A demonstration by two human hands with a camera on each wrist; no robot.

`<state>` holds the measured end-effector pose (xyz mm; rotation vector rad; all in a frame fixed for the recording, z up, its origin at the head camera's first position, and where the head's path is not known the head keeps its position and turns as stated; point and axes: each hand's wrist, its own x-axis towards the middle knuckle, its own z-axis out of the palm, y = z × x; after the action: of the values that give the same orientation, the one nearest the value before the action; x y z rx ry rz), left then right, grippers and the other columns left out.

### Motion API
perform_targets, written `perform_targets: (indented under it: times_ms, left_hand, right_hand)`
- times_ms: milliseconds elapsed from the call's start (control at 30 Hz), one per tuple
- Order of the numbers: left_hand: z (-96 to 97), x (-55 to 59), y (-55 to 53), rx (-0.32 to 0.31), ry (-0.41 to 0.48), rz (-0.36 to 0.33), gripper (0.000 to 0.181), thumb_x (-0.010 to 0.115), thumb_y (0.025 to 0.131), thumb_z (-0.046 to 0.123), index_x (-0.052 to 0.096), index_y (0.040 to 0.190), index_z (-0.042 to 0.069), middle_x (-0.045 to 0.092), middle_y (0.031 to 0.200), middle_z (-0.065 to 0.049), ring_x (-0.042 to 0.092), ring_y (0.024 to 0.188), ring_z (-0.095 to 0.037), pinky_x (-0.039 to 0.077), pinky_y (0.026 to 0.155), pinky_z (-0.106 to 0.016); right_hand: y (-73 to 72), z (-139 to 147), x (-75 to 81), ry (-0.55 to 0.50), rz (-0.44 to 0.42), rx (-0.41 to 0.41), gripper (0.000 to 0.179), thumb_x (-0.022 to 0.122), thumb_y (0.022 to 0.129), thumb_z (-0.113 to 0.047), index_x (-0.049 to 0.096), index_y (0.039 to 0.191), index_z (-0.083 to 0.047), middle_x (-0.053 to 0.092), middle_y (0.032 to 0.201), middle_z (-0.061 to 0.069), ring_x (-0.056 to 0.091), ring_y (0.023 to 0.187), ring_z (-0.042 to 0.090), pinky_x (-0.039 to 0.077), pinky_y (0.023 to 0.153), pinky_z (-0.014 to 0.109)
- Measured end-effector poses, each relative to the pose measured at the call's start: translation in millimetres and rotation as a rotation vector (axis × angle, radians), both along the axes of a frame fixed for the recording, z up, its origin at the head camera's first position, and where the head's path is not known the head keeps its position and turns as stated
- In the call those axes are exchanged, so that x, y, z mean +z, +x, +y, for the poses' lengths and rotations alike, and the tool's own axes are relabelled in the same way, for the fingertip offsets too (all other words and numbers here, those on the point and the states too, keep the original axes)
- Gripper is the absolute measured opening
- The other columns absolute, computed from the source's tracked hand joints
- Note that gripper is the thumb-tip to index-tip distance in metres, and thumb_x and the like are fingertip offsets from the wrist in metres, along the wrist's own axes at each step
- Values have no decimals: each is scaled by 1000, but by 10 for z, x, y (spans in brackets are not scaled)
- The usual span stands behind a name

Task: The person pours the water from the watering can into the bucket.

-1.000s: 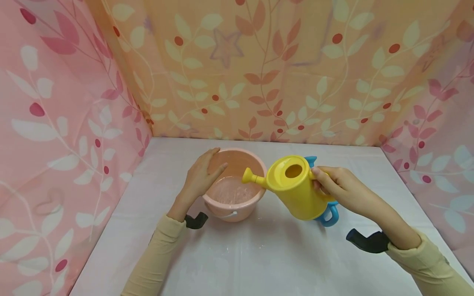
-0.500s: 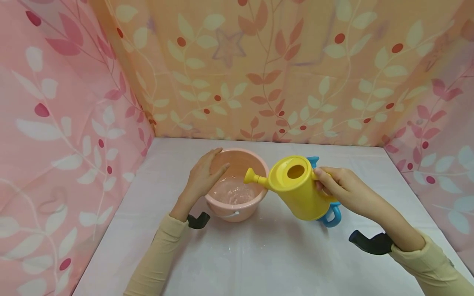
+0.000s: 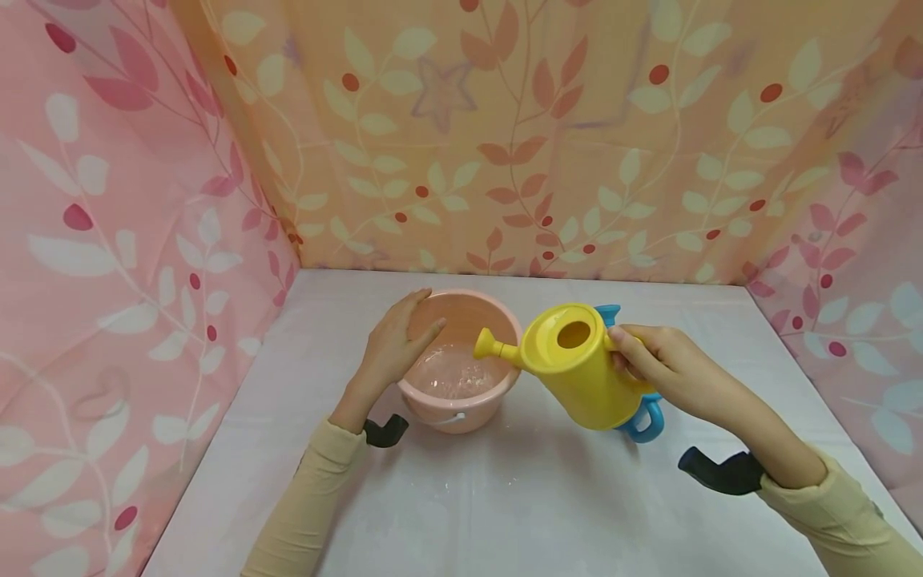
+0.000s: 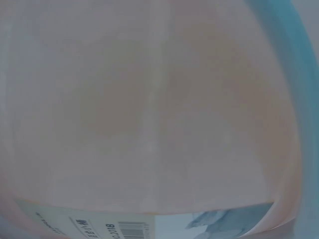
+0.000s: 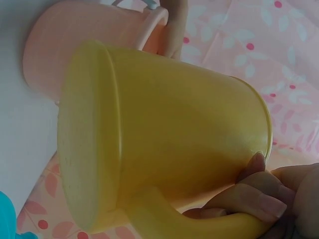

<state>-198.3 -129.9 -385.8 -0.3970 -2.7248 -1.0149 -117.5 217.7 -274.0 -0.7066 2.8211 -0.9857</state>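
A pink bucket [image 3: 445,418] stands on the table with clear, rippling water [image 3: 461,377] inside. My left hand [image 3: 389,340] rests on its left rim, fingers fairly straight and thumb stretched over the opening. A yellow watering can [image 3: 587,389] is tilted left, its spout [image 3: 490,344] reaching over the bucket's right rim. My right hand [image 3: 659,357] grips the can's handle; in the right wrist view, fingers [image 5: 239,199] curl round that handle. No distinct water stream shows. The left wrist view is filled by the bucket's pale wall [image 4: 149,124] with a printed label [image 4: 114,221].
A blue object with a loop handle [image 3: 652,421] stands behind the yellow can, mostly hidden. Water drops lie on the white tabletop [image 3: 476,513] before the bucket. A patterned orange cloth [image 3: 505,144] closes the back; pink cloth [image 3: 94,280] hangs at both sides.
The water's ripples have changed. Both hands, the bucket and the tilted can keep their places; the whole view shifts only slightly.
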Motion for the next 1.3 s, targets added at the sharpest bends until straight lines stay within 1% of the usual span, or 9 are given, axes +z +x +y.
perform_targets:
  times_ms: [200, 433, 700, 1100, 1300]
  left_hand:
    - [3, -1, -2, 7, -1, -7, 64, 50, 90, 53, 37, 142, 19, 38, 145, -3, 34, 134, -25, 32, 104, -51]
    - [-5, -11, -4, -5, -2, 5, 64, 49, 90, 53, 37, 142, 18, 39, 145, -5, 34, 134, -27, 33, 104, -53]
    - [-6, -19, -9, -7, -2, 11, 64, 49, 90, 53, 36, 142, 17, 38, 145, -5, 34, 134, -26, 32, 105, -51]
    - [-3, -18, -15, -9, -3, 14, 65, 49, 90, 54, 37, 142, 17, 39, 145, -5, 34, 134, -26, 33, 104, -51]
    - [2, -13, -8, -3, 0, 4, 64, 49, 90, 54, 38, 141, 17, 39, 145, -4, 34, 134, -25, 32, 105, -51]
  right_hand:
    - [-12, -5, 10, 10, 10, 4, 32, 39, 101, -27, 53, 76, -13, 43, 60, -1, 48, 60, 15, 41, 53, 25]
    - [-18, -32, 33, 25, 17, 1, 32, 39, 101, -27, 53, 76, -13, 44, 60, -2, 48, 60, 14, 41, 54, 24]
    - [-34, -60, 62, 26, 12, 9, 31, 40, 100, -26, 54, 76, -13, 43, 61, -3, 47, 61, 13, 40, 54, 23]
    - [-59, -64, 88, 24, -14, 6, 32, 39, 100, -28, 54, 77, -12, 43, 61, -1, 47, 60, 14, 41, 54, 23]
    - [-59, -78, 101, 32, 3, 4, 33, 39, 100, -30, 53, 75, -14, 44, 60, -1, 48, 60, 15, 42, 53, 24]
